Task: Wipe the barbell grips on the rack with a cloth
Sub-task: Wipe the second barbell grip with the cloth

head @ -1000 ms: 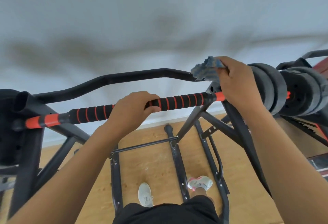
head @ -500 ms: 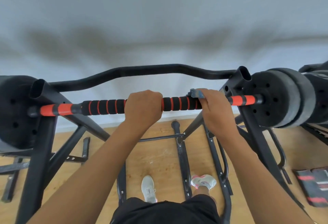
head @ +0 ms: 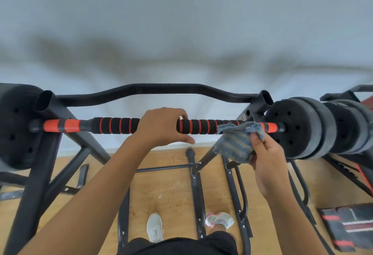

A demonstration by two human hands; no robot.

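Observation:
A barbell lies across a black rack (head: 48, 145). Its grip (head: 115, 125) is black foam with orange rings, with orange sleeves near both ends. My left hand (head: 161, 127) rests over the middle of the grip, fingers curled over the bar and thumb loose below it. My right hand (head: 264, 158) holds a blue-grey striped cloth (head: 236, 143) just in front of and below the right end of the grip. The cloth's top edge touches the bar.
Black weight plates sit on both bar ends, left (head: 14, 125) and right (head: 302, 127). A curved black bar (head: 153, 89) runs behind. Rack legs and braces cross the wooden floor (head: 165, 190). A black-and-red pad (head: 349, 226) lies at the lower right. My shoes (head: 154, 226) stand below.
My right hand gripped the bar with the cloth half a second ago; now it has come off, lower and to the right, with the cloth hanging open. The left thumb has loosened.

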